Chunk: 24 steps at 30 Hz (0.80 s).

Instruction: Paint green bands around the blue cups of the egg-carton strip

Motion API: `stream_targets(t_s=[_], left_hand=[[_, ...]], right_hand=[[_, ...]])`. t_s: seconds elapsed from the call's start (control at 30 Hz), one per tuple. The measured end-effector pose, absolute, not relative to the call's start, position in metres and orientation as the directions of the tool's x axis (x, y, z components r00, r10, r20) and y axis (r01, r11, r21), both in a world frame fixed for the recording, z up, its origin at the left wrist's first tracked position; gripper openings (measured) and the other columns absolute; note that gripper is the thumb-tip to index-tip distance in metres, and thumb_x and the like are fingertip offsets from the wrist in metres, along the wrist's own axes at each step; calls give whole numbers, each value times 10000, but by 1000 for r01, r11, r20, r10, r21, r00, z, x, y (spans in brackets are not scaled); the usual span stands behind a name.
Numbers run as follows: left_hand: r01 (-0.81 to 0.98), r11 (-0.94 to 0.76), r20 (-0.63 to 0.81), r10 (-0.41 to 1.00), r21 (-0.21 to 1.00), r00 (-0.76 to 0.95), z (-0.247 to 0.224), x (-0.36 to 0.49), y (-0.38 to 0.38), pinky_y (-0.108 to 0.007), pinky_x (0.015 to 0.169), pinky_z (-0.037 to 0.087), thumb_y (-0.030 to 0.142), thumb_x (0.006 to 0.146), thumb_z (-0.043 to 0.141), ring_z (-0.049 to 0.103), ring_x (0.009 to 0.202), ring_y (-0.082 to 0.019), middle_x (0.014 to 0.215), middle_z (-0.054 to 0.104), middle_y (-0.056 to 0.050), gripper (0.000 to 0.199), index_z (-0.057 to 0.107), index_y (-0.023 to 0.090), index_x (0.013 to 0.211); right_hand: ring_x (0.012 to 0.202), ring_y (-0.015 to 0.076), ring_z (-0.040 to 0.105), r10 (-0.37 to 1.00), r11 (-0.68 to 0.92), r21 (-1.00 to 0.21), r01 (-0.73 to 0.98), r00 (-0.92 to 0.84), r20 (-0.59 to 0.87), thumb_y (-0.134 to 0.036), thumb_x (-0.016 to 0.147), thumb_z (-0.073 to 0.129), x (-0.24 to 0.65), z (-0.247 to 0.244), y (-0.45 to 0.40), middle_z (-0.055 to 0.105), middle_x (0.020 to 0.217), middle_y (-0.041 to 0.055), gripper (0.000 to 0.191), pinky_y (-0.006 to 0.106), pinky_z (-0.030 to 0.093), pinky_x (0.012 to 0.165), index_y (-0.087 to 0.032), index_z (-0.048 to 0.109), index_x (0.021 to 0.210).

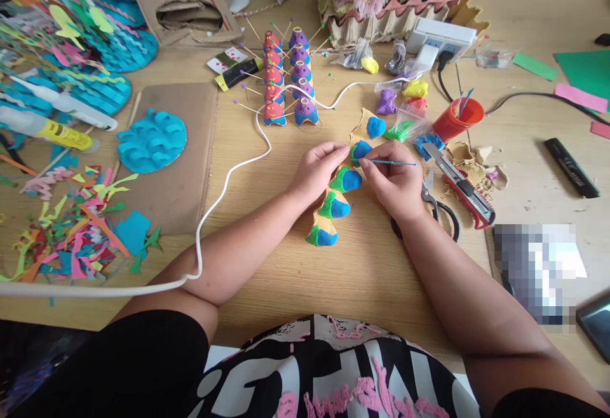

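Note:
A strip of egg carton slants across the table, its cups partly covered in blue and green modelling clay. My left hand is closed on the strip's left edge, with thumb and forefinger near the second cup from the far end. In my right hand a thin blue modelling stick is pinched, its tip by that same cup. The farthest cup bears a blue patch of clay but no green that I can see. Just right of my right hand lie black-handled scissors, partly hidden by the wrist.
A red cup, a utility knife and bagged clay lie to the right. Red and purple carton figures stand behind. A white cable crosses the table. Paper scraps and cardboard lie left.

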<state>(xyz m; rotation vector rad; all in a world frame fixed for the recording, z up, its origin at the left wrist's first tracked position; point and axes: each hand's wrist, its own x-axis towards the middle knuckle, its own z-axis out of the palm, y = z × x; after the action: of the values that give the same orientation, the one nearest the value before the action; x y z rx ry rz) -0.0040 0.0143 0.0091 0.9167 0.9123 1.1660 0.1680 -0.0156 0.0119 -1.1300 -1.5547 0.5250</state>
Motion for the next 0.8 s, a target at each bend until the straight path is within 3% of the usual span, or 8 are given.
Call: stream_targets(t_s=[0.3, 0.5, 0.8], left_hand=[[-247, 101, -63, 986, 964, 157, 6, -5, 15, -219, 582, 393, 449, 824, 912, 479, 616, -80, 630, 565, 45, 306, 777, 182, 757], [-239, 67, -23, 983, 969, 181, 2, -7, 15, -222, 611, 416, 473, 857, 884, 512, 639, -89, 654, 595, 40, 312, 781, 190, 777], [-243, 70, -18, 978, 968, 209, 1, -7, 14, -231, 607, 408, 492, 861, 882, 509, 631, -91, 647, 584, 40, 336, 765, 193, 765]], right_hand=[[705, 146, 613, 859, 444, -803, 398, 67, 508, -670, 943, 784, 167, 10, -13, 698, 809, 12, 436, 282, 509, 599, -245, 738, 856], [711, 143, 599, 831, 478, -778, 408, 76, 551, -594, 984, 769, 168, 8, -12, 679, 796, 10, 372, 276, 458, 579, -245, 734, 862], [683, 125, 561, 859, 425, -817, 389, 112, 499, -638, 972, 766, 167, 5, -11, 664, 813, 2, 411, 289, 411, 591, -241, 720, 873]])
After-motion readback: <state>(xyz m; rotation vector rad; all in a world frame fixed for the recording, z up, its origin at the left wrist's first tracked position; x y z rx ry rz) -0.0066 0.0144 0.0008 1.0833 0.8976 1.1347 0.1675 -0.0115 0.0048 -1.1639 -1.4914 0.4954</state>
